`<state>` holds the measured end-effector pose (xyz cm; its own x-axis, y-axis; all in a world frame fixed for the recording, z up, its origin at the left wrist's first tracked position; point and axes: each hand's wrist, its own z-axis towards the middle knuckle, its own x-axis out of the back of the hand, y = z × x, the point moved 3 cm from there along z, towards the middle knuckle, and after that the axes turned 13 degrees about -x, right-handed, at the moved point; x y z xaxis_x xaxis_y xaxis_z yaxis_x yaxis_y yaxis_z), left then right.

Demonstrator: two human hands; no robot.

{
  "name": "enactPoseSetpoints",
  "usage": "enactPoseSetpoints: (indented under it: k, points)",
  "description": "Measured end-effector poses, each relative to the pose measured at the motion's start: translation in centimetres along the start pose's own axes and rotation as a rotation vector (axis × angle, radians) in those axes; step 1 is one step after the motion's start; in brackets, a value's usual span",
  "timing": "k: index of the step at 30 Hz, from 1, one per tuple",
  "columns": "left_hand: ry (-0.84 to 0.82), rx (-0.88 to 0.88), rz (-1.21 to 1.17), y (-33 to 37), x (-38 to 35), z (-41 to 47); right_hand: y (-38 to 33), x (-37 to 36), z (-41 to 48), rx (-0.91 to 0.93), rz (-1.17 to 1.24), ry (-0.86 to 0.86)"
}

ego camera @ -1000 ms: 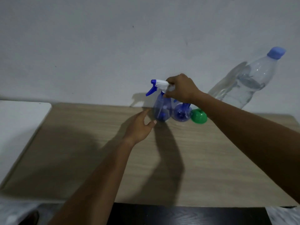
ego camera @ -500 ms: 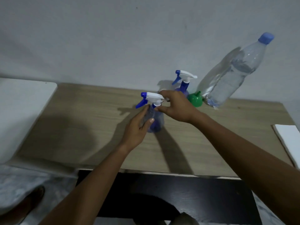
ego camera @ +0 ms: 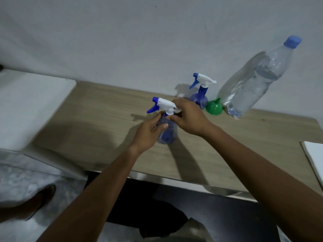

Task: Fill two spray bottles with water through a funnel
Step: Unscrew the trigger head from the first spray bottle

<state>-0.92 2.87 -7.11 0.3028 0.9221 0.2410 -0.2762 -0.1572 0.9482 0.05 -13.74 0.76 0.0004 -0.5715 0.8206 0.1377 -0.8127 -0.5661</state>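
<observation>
Head view: left hand [ego camera: 150, 131] grip wraps the spray bottle [ego camera: 168, 131]; right hand [ego camera: 189, 117] pinches its collar.

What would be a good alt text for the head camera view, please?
Two hands hold a blue spray bottle on a wooden table: left hand on its body, right hand at its trigger head. Behind stand a second spray bottle, a green funnel and a large water bottle.

Both hands [ego camera: 189, 117] on near spray bottle [ego camera: 167, 131]

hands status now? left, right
Left hand: closed on the near spray bottle body.
Right hand: gripping that bottle's spray head.
</observation>
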Motion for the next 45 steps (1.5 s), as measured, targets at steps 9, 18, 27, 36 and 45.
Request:
enactPoseSetpoints:
  k: [9, 18, 27, 36, 45]
  points:
    - [-0.091, 0.004, 0.007, 0.4, 0.0, 0.2, 0.0, 0.4, 0.4, 0.091, -0.073, -0.069]
    - [-0.149, 0.026, -0.035, 0.5, 0.1, 0.3, 0.1, 1.1, 0.4, 0.000, -0.034, -0.146]
    - [-0.140, 0.026, -0.047, 0.4, 0.1, 0.4, -0.1, 1.0, -0.4, 0.012, -0.048, -0.084]
    - [-0.169, 0.007, 0.016, 0.0, 0.2, 0.4, -0.6, 0.9, -0.3, -0.024, -0.072, -0.095]
    - [-0.153, 0.031, -0.014, 0.3, 0.1, 0.4, 0.1, 1.0, -0.1, -0.008, -0.081, -0.186]
